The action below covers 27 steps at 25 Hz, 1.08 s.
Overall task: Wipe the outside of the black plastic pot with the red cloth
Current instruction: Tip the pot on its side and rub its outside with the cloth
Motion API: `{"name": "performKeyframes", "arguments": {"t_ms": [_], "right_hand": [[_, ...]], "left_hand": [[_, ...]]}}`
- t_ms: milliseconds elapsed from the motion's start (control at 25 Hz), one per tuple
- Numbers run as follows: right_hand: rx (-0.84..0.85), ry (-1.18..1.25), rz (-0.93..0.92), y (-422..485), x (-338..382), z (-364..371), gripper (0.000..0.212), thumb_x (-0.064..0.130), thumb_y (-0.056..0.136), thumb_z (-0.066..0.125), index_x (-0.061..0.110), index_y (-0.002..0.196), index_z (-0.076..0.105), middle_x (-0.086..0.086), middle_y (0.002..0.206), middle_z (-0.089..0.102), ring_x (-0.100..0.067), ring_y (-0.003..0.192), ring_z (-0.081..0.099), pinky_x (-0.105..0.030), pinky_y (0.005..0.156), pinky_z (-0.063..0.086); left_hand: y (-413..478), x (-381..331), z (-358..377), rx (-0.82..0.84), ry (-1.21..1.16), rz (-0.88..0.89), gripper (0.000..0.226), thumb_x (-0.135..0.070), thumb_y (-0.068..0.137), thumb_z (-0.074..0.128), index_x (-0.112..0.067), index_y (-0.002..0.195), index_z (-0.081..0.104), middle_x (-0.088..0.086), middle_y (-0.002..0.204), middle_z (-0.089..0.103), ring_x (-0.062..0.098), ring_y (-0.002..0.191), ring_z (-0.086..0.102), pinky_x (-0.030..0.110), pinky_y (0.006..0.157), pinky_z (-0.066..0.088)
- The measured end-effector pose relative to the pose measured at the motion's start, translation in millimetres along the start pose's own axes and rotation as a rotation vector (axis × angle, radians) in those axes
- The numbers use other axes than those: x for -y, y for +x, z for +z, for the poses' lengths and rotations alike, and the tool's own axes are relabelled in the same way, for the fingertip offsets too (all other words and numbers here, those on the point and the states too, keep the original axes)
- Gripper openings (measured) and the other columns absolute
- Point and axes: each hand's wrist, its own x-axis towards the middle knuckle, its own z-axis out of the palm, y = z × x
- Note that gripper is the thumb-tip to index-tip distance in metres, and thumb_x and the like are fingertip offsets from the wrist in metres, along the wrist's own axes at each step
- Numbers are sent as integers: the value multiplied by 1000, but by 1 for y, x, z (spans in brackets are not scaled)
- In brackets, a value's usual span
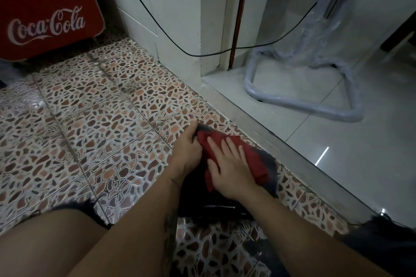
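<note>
The black plastic pot (198,189) lies on its side on the patterned floor tiles, between my knees, mostly covered by my hands and the cloth. My left hand (188,150) grips the pot's far end at its rim. The red cloth (252,155) is spread over the pot's upper side. My right hand (229,168) lies flat on the cloth with fingers spread, pressing it against the pot.
A red Coca-Cola cooler (47,13) stands at the far left. A white wall corner (180,29) with a hanging black cable (157,27) is ahead. A metal threshold strip (292,141) borders a glossy white floor with a plastic-wrapped tubular frame (304,105).
</note>
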Motion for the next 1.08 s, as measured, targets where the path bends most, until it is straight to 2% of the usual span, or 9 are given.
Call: {"name": "performKeyframes", "arguments": {"t_ms": [80,120,240,400,480,680,880,960,1080], "right_hand": [[-45,-52,-81,-25,-26,2,62,50,100,25,40,159,8,-4,169,15,-18,156,-2,-42,125,-6],[-52,-59,-55,-30,-42,0,62,51,99,22,41,159,8,-5,169,16,-18,156,-1,-41,125,-5],[-34,-38,180,-25,-65,-2,62,54,99,13,39,159,7,-6,170,13,-20,156,1,-46,126,-3],[18,41,503,18,-40,-11,63,51,101,15,30,160,13,-10,169,15,-28,155,4,-56,123,-3],[6,27,439,21,-14,-7,66,53,99,20,30,160,13,-13,167,16,-31,155,4,-58,122,-3],[-66,-145,-20,-34,-9,16,72,57,96,21,37,159,-7,-12,170,6,-26,156,-9,-56,123,-6],[-71,-72,173,-50,-45,16,66,55,99,17,40,158,-8,-9,170,-1,-22,155,-14,-51,123,-11],[-87,-35,273,-46,-53,11,63,52,102,15,36,159,-4,-9,170,1,-23,156,-9,-49,124,-10],[-130,34,375,-34,-74,-4,59,43,106,25,27,161,12,-10,169,14,-25,156,6,-48,126,5]], "left_hand": [[5,-1,0,19,27,9,42,-6,100,37,-17,138,51,-2,121,55,9,107,53,-5,76,29],[9,-2,1,18,37,1,43,-8,101,38,-19,141,48,-1,125,55,14,114,52,-3,83,27],[18,-5,4,29,40,-54,49,-13,101,38,-22,150,39,4,152,42,21,138,38,17,102,22],[11,-1,10,-23,39,-47,51,-8,101,36,-19,151,37,3,153,41,14,135,38,16,98,22],[8,2,10,-54,49,-62,51,-8,100,37,-19,150,38,3,151,43,13,133,40,15,97,23],[20,6,10,-73,62,-98,50,-11,97,42,-22,146,46,6,146,51,23,134,45,24,106,28],[-5,2,6,-288,239,150,37,-17,93,50,-23,127,62,1,122,67,23,111,60,30,91,44],[-26,5,4,-219,304,250,42,-17,96,48,-23,137,52,-1,134,60,21,117,57,30,94,42],[-54,6,0,-126,408,223,49,-23,102,37,-26,151,31,-4,151,42,21,126,49,40,102,40]]}}
